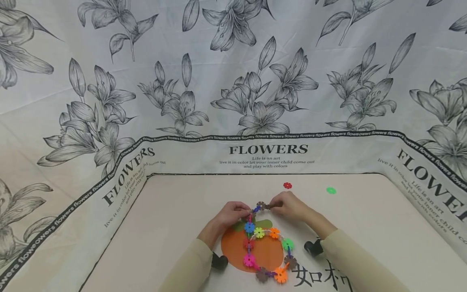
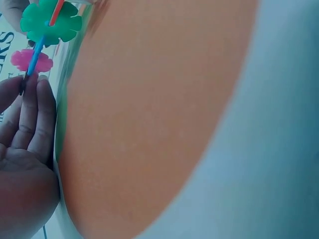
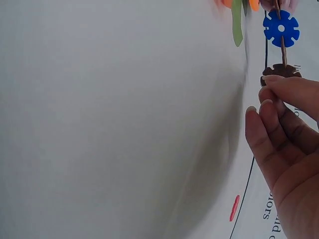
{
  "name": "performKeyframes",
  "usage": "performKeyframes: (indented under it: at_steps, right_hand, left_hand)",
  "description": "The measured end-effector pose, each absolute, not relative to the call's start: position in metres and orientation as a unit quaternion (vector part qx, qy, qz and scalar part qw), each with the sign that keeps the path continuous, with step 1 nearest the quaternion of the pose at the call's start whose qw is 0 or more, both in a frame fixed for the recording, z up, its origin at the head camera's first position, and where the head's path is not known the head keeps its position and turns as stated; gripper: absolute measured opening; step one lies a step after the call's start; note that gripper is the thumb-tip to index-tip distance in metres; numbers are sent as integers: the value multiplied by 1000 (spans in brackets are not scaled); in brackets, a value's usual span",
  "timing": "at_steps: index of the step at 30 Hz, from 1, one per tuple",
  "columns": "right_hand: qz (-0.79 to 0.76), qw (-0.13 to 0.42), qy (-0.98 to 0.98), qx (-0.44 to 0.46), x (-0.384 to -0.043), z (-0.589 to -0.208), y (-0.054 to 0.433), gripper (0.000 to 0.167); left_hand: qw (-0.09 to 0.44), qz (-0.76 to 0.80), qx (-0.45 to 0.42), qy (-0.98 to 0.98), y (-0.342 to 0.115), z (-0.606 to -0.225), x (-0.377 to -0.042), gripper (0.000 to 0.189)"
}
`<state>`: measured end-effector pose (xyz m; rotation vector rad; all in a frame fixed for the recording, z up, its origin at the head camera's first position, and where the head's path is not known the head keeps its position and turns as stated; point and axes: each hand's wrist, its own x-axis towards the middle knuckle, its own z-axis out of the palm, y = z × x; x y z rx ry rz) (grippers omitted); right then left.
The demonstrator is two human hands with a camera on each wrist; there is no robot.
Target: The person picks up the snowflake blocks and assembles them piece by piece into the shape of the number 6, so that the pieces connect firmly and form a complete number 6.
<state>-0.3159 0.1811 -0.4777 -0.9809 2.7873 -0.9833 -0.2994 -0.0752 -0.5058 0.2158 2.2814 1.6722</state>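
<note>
A chain of notched plastic snowflake discs in many colours hangs between and below the two hands in the head view. Its lower part forms a ring, with a pink disc (image 1: 249, 260), an orange disc (image 1: 280, 275) and a green disc (image 1: 287, 244). The left hand (image 1: 231, 215) pinches a dark disc near the chain's upper end; a pink disc (image 2: 32, 60) and a green disc (image 2: 51, 24) adjoin it in the left wrist view. Thumb and forefinger of the right hand (image 1: 288, 206) pinch a brown disc (image 3: 282, 70), linked to a blue disc (image 3: 281, 28).
Beyond the hands, a loose red disc (image 1: 287, 185) and a loose green disc (image 1: 330, 190) lie on the pale table (image 1: 175, 194). An orange fruit print (image 1: 233, 247) and black characters (image 1: 306, 275) mark its surface. A flower-printed curtain (image 1: 204, 101) surrounds the back and sides.
</note>
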Motion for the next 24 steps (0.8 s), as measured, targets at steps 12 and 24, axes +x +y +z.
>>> performKeyframes:
  at_steps: [12,24]
  right_hand:
    - [-315,18,886,-341,-316,-474,179,7]
    - [-300,14,879,-371,-315,-470,175,7]
  left_hand:
    - [152,560,87,810,-66,-501,-310,22]
    - [153,558,84,811,-55,-503,-318,20]
